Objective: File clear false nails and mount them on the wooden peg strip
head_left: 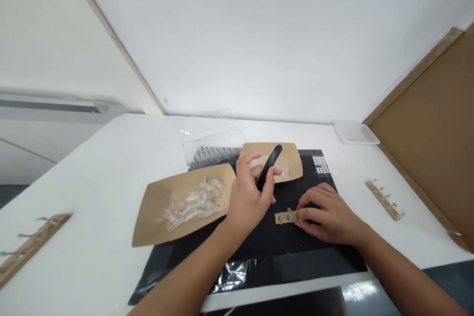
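Note:
A black nail file [269, 165] with a pale edge is held in my left hand [247, 195], its tip pointing up and to the right. My right hand [331, 215] closes around the right end of a small wooden strip [284, 218] lying on a black mat [266, 243]. Clear pieces that look like nail tips stand up along the strip's visible part; its right end is hidden by my fingers. To the left, a brown paper tray [150, 212] holds many clear plastic nail tips [202, 202]. Behind my left hand sits another paper tray [294, 163] with clear pieces.
Wooden strips with metal clips lie at the left [35, 244] and right [384, 201]. Clear plastic cases [213, 144] are at the back, and a translucent box [356, 133] is at back right. A cardboard panel [433, 123] borders the right side.

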Demonstrator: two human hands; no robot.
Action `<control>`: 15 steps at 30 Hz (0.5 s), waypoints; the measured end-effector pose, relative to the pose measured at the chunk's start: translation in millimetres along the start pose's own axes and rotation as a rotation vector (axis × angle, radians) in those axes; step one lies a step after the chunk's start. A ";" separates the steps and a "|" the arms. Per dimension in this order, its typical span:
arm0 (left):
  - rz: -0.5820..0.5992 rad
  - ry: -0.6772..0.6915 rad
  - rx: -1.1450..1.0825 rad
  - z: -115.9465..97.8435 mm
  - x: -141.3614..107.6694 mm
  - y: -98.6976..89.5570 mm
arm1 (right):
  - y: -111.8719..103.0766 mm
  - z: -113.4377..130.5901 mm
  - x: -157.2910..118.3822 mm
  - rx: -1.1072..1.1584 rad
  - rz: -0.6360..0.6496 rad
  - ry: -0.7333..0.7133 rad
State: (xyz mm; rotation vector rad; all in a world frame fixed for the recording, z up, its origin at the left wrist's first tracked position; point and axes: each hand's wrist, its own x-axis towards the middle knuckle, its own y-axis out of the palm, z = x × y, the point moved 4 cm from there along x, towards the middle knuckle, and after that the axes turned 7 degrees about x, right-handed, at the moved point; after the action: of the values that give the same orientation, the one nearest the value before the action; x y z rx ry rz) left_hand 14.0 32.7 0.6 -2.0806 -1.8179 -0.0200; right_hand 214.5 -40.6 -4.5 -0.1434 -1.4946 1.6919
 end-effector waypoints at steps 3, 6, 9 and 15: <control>-0.005 0.013 0.004 -0.1 0.8 -1.1 | -4.8 -4.0 0.7 0.128 -0.019 0.046; -0.005 0.023 0.004 -1.1 0.8 -1.4 | -8.8 -8.5 1.9 0.242 -0.012 0.101; 0.002 0.027 0.007 -2.1 0.3 -1.2 | -8.5 -12.1 3.1 0.319 0.033 0.148; 0.004 0.045 0.001 -5.5 -0.9 -1.0 | -7.3 -14.7 6.0 0.360 0.048 0.174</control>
State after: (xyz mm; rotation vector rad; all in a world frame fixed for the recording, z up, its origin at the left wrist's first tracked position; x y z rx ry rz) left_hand 14.3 30.3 5.7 -2.0659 -1.7867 -0.0646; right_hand 223.0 -26.2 0.3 -0.1295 -1.0493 1.9054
